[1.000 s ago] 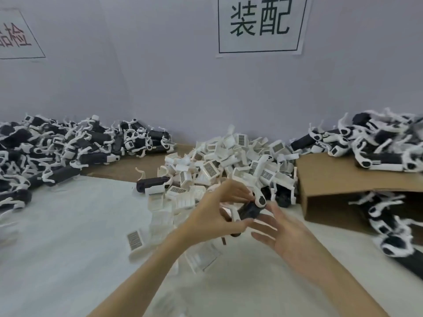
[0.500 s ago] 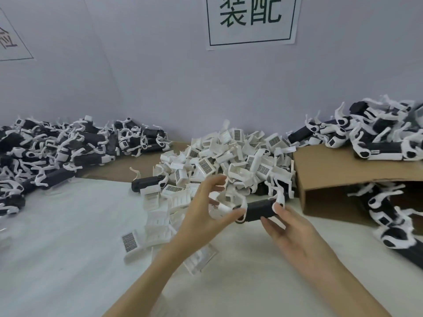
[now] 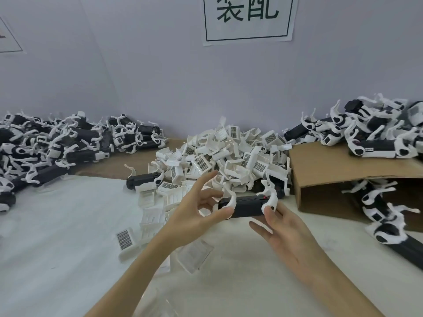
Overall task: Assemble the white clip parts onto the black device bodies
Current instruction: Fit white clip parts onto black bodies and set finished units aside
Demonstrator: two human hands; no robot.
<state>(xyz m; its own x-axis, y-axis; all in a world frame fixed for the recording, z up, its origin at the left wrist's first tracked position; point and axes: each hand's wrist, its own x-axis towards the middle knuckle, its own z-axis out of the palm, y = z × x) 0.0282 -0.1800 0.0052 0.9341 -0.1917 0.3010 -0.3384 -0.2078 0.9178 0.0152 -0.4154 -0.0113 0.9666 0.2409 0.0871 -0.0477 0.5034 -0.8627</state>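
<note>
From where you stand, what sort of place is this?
Probably a factory assembly bench. A wall sign reads "assembly" in Chinese, loose white clip parts are heaped centrally, finished black devices pile up alongside, and the left hand and right hand hold one black device body.

Single head view, looking forward and down over table [image 3: 57, 236] toward wall [image 3: 160, 76], hands near.
</note>
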